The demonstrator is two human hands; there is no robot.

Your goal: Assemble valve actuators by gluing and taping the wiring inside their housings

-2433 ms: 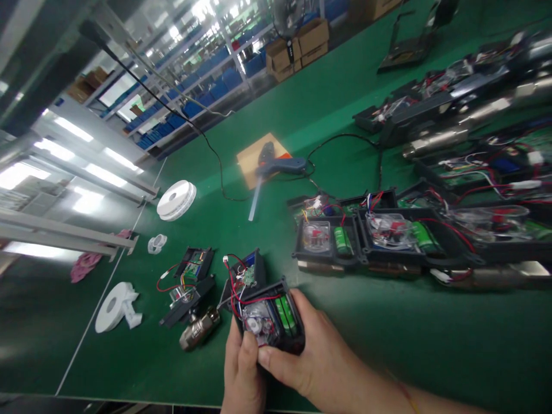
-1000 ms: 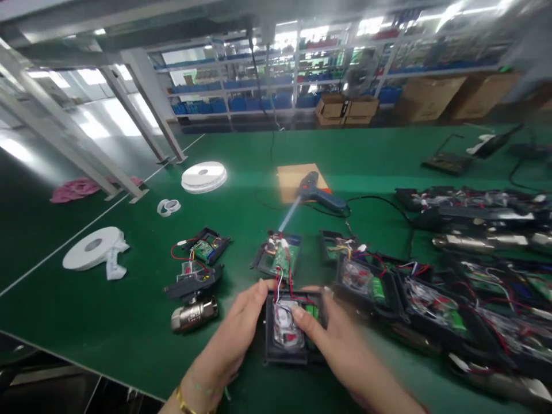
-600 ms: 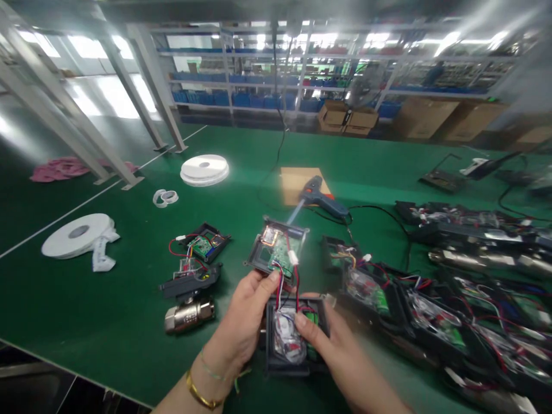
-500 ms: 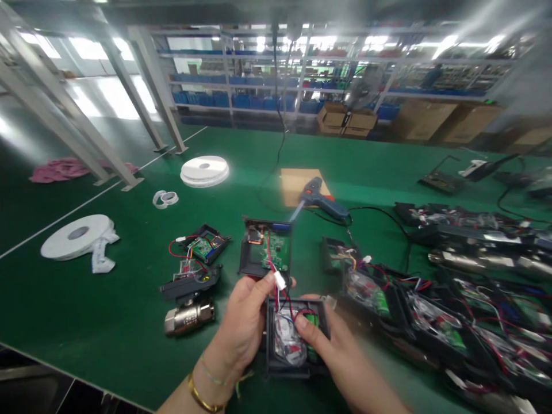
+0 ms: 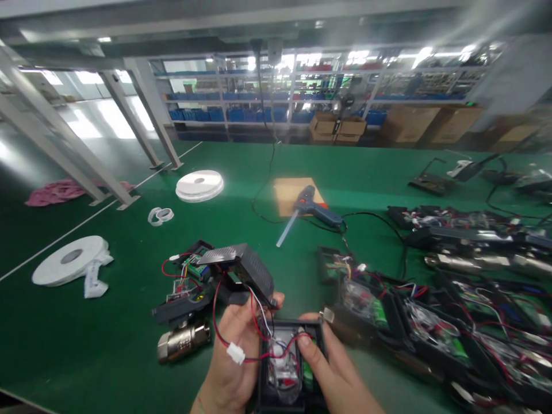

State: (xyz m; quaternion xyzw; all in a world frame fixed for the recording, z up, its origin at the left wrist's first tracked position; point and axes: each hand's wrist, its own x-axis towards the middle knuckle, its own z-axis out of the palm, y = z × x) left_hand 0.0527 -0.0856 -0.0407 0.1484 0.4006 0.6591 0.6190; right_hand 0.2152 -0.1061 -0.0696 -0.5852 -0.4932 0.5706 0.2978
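My left hand (image 5: pixel 236 345) is closed on the lower edge of a black plastic cover (image 5: pixel 250 267), which is tilted so its ribbed outside shows and its circuit board is hidden. Red, black and white wires run from the cover to an open black housing (image 5: pixel 319 382). A white connector (image 5: pixel 236 353) on red and black wires hangs in front of my left palm. My right hand (image 5: pixel 334 368) grips the housing's right side, its thumb pressing inside near a green cylindrical battery (image 5: pixel 307 371). Beside the battery lies a clear-cased mechanism (image 5: pixel 283 371).
Left of my hands lies another opened unit (image 5: pixel 185 302) with a metal valve (image 5: pixel 183 341). A glue gun (image 5: pixel 317 208) rests ahead on cardboard (image 5: pixel 284 192). Several opened units (image 5: pixel 431 316) line the right. White tape rolls (image 5: pixel 71 259) sit on the green table (image 5: pixel 129 339) at left.
The cover has turned from showing its circuit board to showing its ribbed outside, tilting leftward. The white connector has left my left thumb and dropped lower. The view has shifted slightly upward.
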